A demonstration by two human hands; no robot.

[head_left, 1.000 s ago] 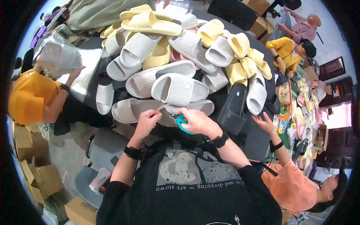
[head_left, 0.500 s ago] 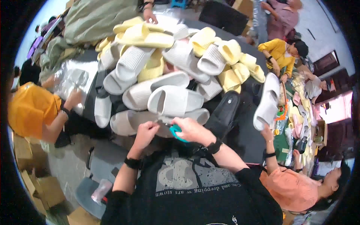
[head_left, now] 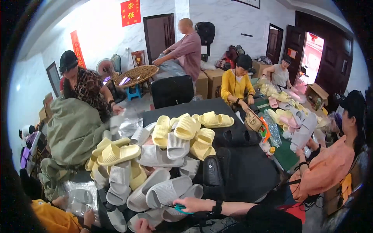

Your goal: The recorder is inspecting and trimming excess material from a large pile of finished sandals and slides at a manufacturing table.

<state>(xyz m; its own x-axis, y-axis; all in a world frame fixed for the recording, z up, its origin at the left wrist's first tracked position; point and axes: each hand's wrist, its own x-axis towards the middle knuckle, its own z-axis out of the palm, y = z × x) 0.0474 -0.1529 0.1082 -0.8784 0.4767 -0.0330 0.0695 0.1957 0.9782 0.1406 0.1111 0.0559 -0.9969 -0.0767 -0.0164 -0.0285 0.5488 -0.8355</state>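
At the lower edge, my right hand [head_left: 194,205] is wrapped round teal-handled scissors [head_left: 180,208]. Their blades point left, over the near side of a pile of slippers. My left hand [head_left: 143,225] is partly cut off by the frame's bottom, fingers curled closed; whatever they may hold is too small to make out. Just beyond both hands lies a grey ribbed slipper [head_left: 168,192], with another grey slipper [head_left: 149,218] close by the left hand. Yellow slippers [head_left: 118,154] are heaped among grey ones farther off. A black slipper [head_left: 213,176] rests right of the pile.
All this lies on a dark table [head_left: 248,167]. At lower left, a person in orange handles a clear plastic bag [head_left: 81,196] with a grey slipper. Other people work around a green table [head_left: 285,153] on the right. A black chair [head_left: 172,92] stands at the far edge.
The view has tilted up, showing more of the room, and my hands now sit at the lower edge. The scissors remain in my right hand. At right, the neighbour's grey slipper has moved.
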